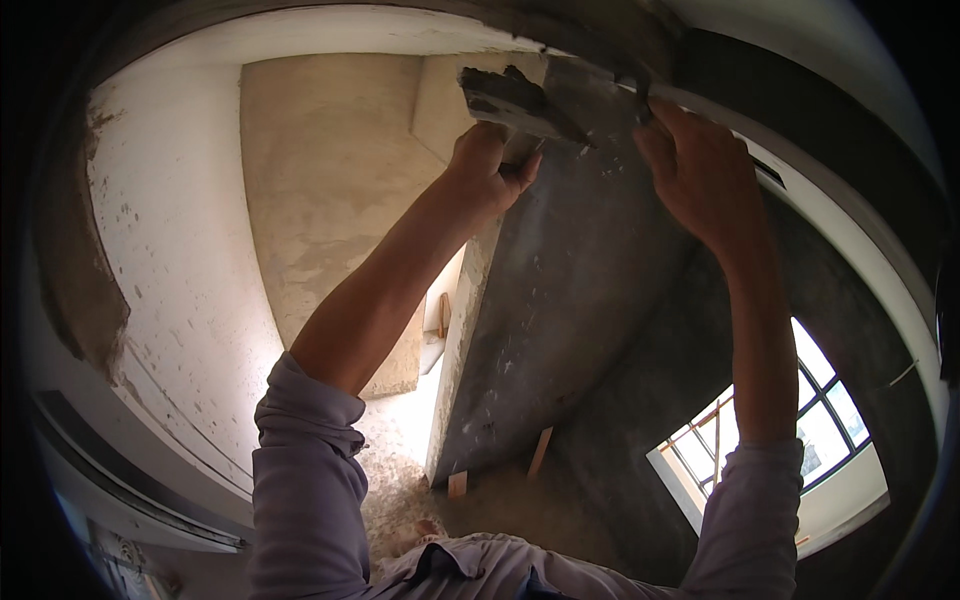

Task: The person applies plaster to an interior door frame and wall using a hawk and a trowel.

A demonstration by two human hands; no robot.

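Observation:
Both my arms reach up toward the top of a dark grey plastered wall [560, 290]. My left hand [487, 168] is closed round the handle of a plastering trowel [528, 120]. A lump of dark wet mortar [487, 86] sits on the trowel's flat blade. Higher and to the right, my right hand [695, 170] grips a dark-handled tool [642, 98] close to the wall's upper edge. Its working end merges with the dark surface, so its kind cannot be made out.
A bright doorway [405, 425] opens left of the dark wall. Farther left stand a beige wall [330, 190] and a speckled white wall [170, 220]. At the lower right is a barred window [830, 420]. Two short wooden pieces [540, 452] lean near the wall's foot.

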